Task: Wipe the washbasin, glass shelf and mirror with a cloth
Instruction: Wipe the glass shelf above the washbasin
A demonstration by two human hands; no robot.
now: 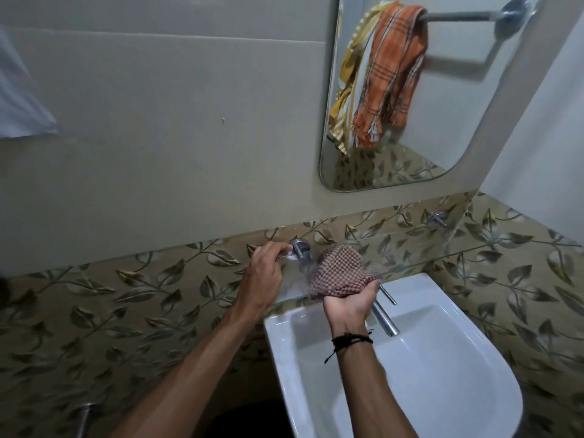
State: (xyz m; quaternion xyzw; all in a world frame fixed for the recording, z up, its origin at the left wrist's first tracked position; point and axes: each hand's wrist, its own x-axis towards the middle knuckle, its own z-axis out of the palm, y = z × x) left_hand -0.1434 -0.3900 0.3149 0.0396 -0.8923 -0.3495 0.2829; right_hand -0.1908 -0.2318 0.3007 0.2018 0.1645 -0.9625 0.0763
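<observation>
Leaf-patterned tiles are running along the bathroom wall, and the glass shelf (pixel 426 251) is lying flat against them, its long axis stretching left to right above the washbasin (pixel 474 358). The right hand (pixel 350 303) is clenching a bunched checked cloth (pixel 338 270) from below, its grip closing round the lower folds while the rest of the cloth is pressing on the shelf near its left end. The left hand (pixel 265 273) is holding that left end beside the metal bracket (pixel 301 249), fingers curling at the glass edge, apparently steadying it.

From the cloth, most of the shelf is extending away to the right, toward the far bracket (pixel 437 218), so a sweep along the glass would be heading rightward, and the right hand is the nearer one for it. The mirror (pixel 458 121) is hanging above and to the right of the cloth; the washbasin is sitting directly beneath, with the tap (pixel 384 314) just under the right wrist.
</observation>
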